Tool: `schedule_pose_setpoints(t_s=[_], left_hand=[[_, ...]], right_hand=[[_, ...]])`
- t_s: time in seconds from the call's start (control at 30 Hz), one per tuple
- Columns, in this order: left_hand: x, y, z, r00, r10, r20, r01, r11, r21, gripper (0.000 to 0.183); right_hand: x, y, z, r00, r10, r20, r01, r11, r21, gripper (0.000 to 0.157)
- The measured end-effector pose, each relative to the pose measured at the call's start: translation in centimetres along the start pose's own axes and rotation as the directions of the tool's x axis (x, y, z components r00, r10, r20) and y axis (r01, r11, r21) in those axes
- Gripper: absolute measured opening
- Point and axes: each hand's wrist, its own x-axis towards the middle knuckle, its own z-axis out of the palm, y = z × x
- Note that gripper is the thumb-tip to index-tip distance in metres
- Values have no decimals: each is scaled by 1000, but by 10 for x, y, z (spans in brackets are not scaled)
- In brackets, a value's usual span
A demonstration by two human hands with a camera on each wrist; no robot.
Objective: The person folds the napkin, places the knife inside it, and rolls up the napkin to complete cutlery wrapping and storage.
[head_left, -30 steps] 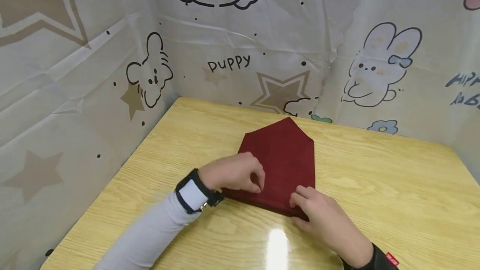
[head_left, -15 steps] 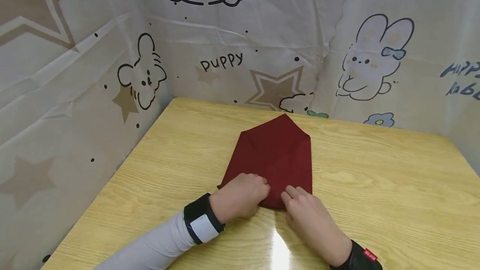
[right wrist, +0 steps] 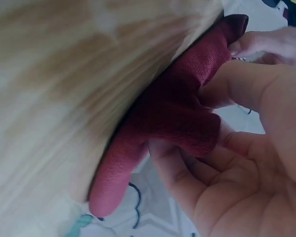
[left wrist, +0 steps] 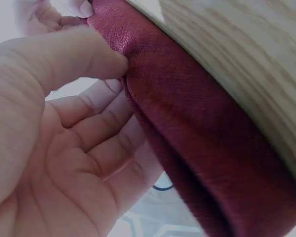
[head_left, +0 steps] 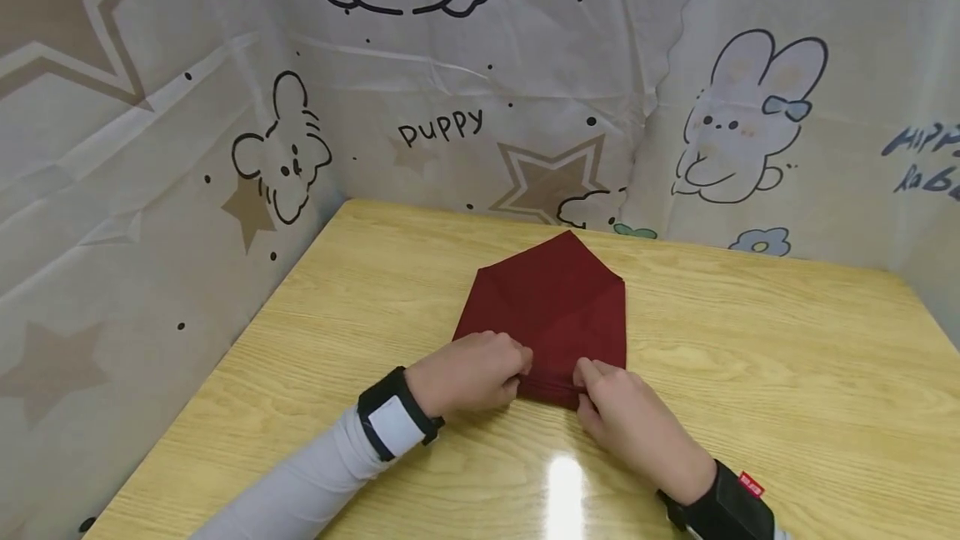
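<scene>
A dark red cloth (head_left: pixel 547 307) lies folded on the table, its far end coming to a point. Its near edge is turned over into a thick fold, seen close up in the left wrist view as a layered band of cloth (left wrist: pixel 187 113). My left hand (head_left: pixel 472 369) pinches this edge left of its middle, thumb on the near side and fingers behind. Toward the right end, my right hand (head_left: pixel 630 415) grips the fold; in the right wrist view a bunched part of the cloth (right wrist: pixel 182 128) sits between thumb and fingers. The left end is hidden behind my left hand.
The cloth lies on a light wood-grain table (head_left: pixel 750 357). A pale printed curtain (head_left: pixel 547 65) with cartoon animals and stars hangs along the table's back and left sides. Both wrists wear black straps, the left strap (head_left: pixel 397 415) with a white patch.
My left hand has come down from above the cloth to its near edge. That edge has been turned over and away from me, so the cloth looks shorter. My right hand stays near the right end.
</scene>
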Motion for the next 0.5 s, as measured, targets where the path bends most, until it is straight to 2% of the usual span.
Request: schedule_pose_setpoints(t_s=[0.1, 0.17, 0.23, 0.3, 0.4, 0.5], left_hand=[[1, -6, 0, 1000, 9, -3, -9, 1000, 3, 9], [3, -9, 1, 1000, 12, -7, -12, 999, 36, 10], [6, -11, 3, 1000, 19, -19, -17, 995, 98, 11], [9, -13, 4, 999, 22, -37, -16, 986, 163, 11], [11, -13, 6, 998, 19, -66, -3, 972, 236, 10], [13, -10, 7, 994, 6, -108, 23, 963, 270, 7]], right_hand=[[3, 4, -2, 997, 61, 51, -65, 995, 80, 20], [4, 6, -2, 995, 82, 62, -87, 993, 78, 21], [5, 6, -1, 997, 70, 39, -71, 997, 17, 22], [7, 5, 0, 999, 43, -15, -44, 995, -90, 26], [8, -6, 0, 993, -25, -116, -4, 969, -245, 27], [5, -25, -1, 986, -52, -157, 4, 957, -291, 21]])
